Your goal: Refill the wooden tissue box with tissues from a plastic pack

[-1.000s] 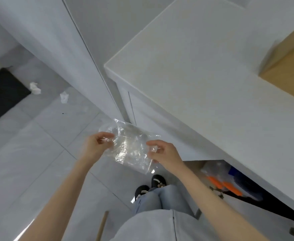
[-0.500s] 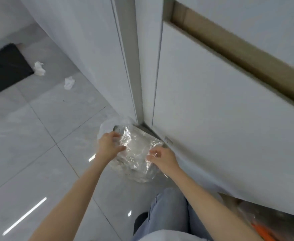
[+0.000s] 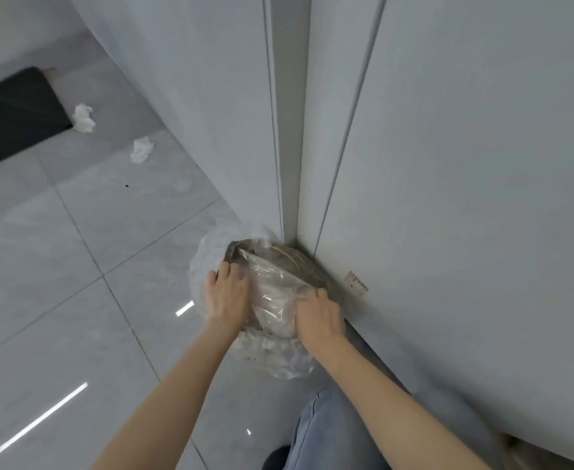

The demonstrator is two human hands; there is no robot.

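Observation:
The empty clear plastic pack (image 3: pixel 272 295) is crumpled between both hands, low over a round bin (image 3: pixel 280 253) on the floor. My left hand (image 3: pixel 226 296) grips the pack's left side and my right hand (image 3: pixel 318 315) grips its right side. The pack lies in the bin's mouth, against the thin translucent liner bag (image 3: pixel 202 266) that drapes over the rim. No tissues show inside the pack. The wooden tissue box is out of view.
The bin stands in the corner where white cabinet fronts (image 3: pixel 448 198) meet. Two crumpled tissues (image 3: pixel 84 118) (image 3: pixel 140 150) lie on the grey tiled floor beside a black mat (image 3: pixel 11 120). My jeans leg (image 3: pixel 329 432) is at the bottom.
The view has dropped from counter height to the floor. Both hands carried the plastic pack down and forward, from mid-air into the mouth of the bin.

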